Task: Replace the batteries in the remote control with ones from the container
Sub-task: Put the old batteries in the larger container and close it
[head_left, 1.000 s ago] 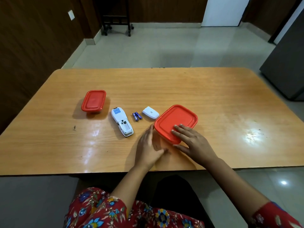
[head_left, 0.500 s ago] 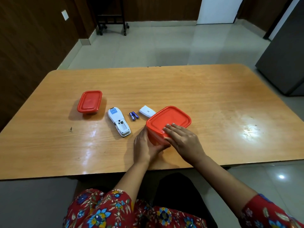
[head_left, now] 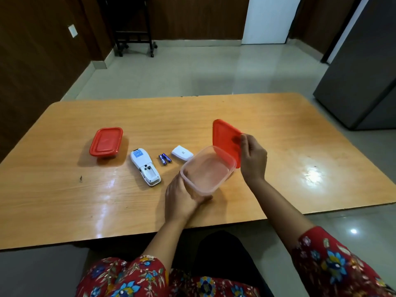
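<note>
Glossy counter [head_left: 300,136], front edge: we're cupping the probably light, bendy container [head_left: 206,170] by its wall in left grip [head_left: 182,198], right grip [head_left: 254,159] pinching thin lid [head_left: 225,140] by rim.

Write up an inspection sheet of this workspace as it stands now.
Surface: wooden table, glossy, with glare patches.
Job's things: large clear container open, nothing visible inside; red lid off and tilted above its far rim; remote face down, battery bay open; batteries and battery cover loose beside it; small container, lid on.
Clutter: one dark speck at left.
Hands: left hand grips the large clear container; right hand pinches the red lid.
Cables: nothing seen.
Surroundings: tiled floor, wheeled stand, grey cabinet, white door.
</note>
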